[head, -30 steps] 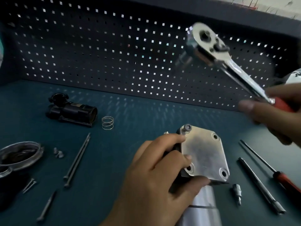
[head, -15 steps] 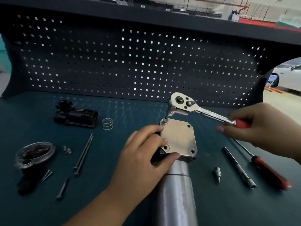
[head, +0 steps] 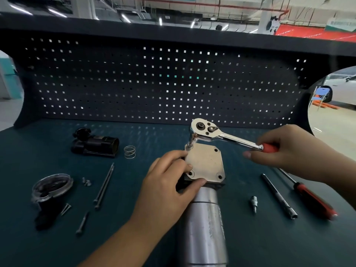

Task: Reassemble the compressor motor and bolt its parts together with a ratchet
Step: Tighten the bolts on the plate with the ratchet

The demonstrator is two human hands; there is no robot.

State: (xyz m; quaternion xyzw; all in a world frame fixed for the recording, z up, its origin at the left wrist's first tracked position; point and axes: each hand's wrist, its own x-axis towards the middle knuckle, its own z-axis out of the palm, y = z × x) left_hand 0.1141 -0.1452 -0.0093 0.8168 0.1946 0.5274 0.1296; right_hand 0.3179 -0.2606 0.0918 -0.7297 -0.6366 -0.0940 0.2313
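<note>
On the teal workbench [head: 154, 135], the compressor motor [head: 204, 228] is gripped at its end plate [head: 204, 162] by the left hand [head: 165, 191], and the ratchet [head: 221, 134], clasped in the right hand [head: 289, 153], has been lowered onto the corner bolt [head: 189, 145], so tightening can be begun.

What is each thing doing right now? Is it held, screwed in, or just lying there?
ratchet: held by right hand, bit on the corner bolt.
cover plate: on the motor, three holes empty.
motor: gripped by left hand.
spring: lying loose.
red screwdriver: lying unused.
</note>
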